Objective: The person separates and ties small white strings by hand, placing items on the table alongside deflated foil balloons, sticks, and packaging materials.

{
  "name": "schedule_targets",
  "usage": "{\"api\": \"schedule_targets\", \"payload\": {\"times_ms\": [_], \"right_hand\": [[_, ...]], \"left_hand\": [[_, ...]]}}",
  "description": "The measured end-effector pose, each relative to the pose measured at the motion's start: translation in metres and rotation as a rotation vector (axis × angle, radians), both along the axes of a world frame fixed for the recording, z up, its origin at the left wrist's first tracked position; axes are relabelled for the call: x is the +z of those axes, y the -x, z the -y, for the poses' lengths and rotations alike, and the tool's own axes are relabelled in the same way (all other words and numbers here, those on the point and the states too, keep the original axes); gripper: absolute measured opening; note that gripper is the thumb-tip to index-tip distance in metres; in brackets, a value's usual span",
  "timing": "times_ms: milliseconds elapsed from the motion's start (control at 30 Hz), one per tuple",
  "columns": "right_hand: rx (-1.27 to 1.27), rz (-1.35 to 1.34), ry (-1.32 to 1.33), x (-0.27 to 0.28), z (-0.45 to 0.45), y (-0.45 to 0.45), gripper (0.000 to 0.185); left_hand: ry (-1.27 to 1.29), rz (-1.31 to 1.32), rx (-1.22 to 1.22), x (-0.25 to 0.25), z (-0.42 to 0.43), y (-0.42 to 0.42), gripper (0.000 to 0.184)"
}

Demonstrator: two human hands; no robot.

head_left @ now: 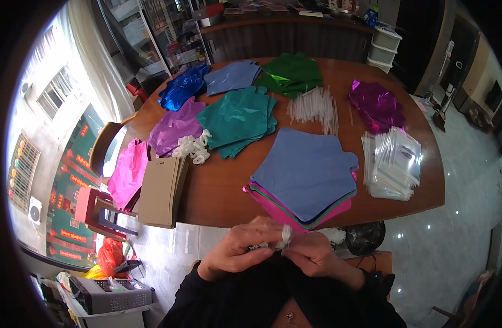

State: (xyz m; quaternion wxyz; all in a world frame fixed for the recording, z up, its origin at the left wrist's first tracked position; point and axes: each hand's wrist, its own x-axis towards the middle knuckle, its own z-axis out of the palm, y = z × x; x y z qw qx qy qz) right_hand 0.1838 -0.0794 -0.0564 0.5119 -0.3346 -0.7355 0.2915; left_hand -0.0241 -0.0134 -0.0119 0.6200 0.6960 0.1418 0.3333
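My left hand (245,244) and my right hand (312,253) are close together in front of my chest, just off the table's near edge. Between them is a small bundle of white ribbon (286,234), with the fingers of my left hand closed on it. My right hand's fingers are pinched at its lower end, partly hidden. Beyond the hands lies a stack of flat foil balloons (305,169), blue-grey on top, with pink and green edges below. Similar white ribbon coils (192,146) lie in a heap on the left of the table.
Flat foil sheets in teal (237,117), green (292,74) and purple (377,106) lie on the wooden table (218,191). Thin white straws (315,107), clear plastic sleeves (392,164) and brown cardboard (161,191) are there too. A chair (100,145) stands at left.
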Motion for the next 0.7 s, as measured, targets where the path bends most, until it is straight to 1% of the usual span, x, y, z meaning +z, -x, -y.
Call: {"api": "schedule_targets", "payload": {"times_ms": [33, 167, 200, 333, 367, 500, 533, 667, 700], "right_hand": [[-0.001, 0.0, -0.002, 0.0, 0.0, 0.0, 0.004], [-0.066, -0.048, -0.015, 0.004, 0.002, -0.001, 0.005], [-0.066, -0.048, -0.014, 0.004, 0.002, -0.001, 0.005], [-0.148, -0.055, 0.139, 0.007, 0.004, 0.0, 0.006], [-0.148, -0.055, 0.139, 0.006, 0.003, 0.0, 0.006], [-0.005, -0.006, 0.001, 0.001, 0.0, 0.001, 0.006], [-0.005, -0.007, 0.001, 0.001, 0.0, 0.001, 0.006], [-0.125, -0.069, 0.057, 0.006, 0.002, -0.004, 0.007], [-0.125, -0.068, 0.055, 0.007, 0.002, -0.004, 0.007]], "left_hand": [[-0.002, 0.0, -0.001, 0.0, -0.001, -0.001, 0.025], [-0.536, -0.327, 0.053, -0.002, -0.011, -0.003, 0.028], [-0.536, -0.327, 0.054, -0.004, -0.012, -0.002, 0.028], [-0.257, 0.022, -0.341, -0.012, -0.017, 0.003, 0.03], [-0.257, 0.022, -0.341, -0.01, -0.016, 0.003, 0.03], [-0.128, -0.082, 0.098, 0.005, -0.002, -0.001, 0.028], [-0.128, -0.083, 0.098, 0.004, -0.003, -0.001, 0.028], [-0.48, -0.304, -0.109, -0.008, -0.019, 0.0, 0.03], [-0.481, -0.304, -0.108, -0.008, -0.018, 0.0, 0.03]]}}
